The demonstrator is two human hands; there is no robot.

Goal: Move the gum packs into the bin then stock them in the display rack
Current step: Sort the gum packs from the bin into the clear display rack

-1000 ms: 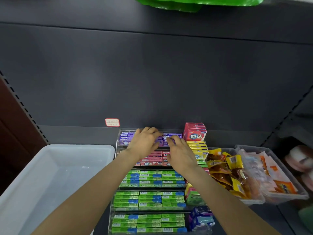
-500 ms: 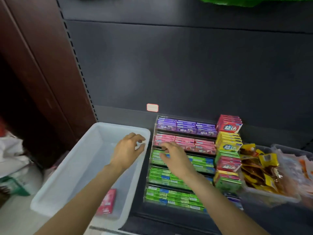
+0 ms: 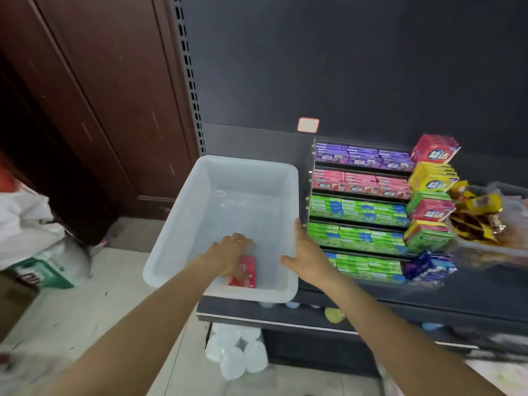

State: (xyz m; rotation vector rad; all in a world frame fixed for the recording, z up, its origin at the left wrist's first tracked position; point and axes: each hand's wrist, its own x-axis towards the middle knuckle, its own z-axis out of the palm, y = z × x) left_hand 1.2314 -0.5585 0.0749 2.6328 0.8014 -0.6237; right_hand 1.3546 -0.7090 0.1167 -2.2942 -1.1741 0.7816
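A red gum pack [image 3: 246, 274] lies flat on the floor of the white plastic bin [image 3: 171, 244], near its front wall. My left hand [image 3: 228, 252] is down inside the bin, fingers curled over the pack's upper end and hiding part of it. Straight fingers of my right hand [image 3: 307, 252] lie along the bin's right rim, with the thumb spread toward the bin. To the right, the clear display rack [image 3: 311, 178] holds tiers of purple, pink and green gum packs [image 3: 360, 210].
Stacked red, yellow and green gum boxes [image 3: 433, 195] stand right of the rack, then a tray of snack packets [image 3: 480, 215]. The bin overhangs the dark shelf's front edge [image 3: 285, 318]. Left are a brown wall panel, bags [image 3: 31, 232] and floor; plastic cups [image 3: 237, 355] sit below.
The view swung left and down. My left hand dropped into the bin onto the red pack. My right hand left the rack's pink tier and came to the bin's right rim.
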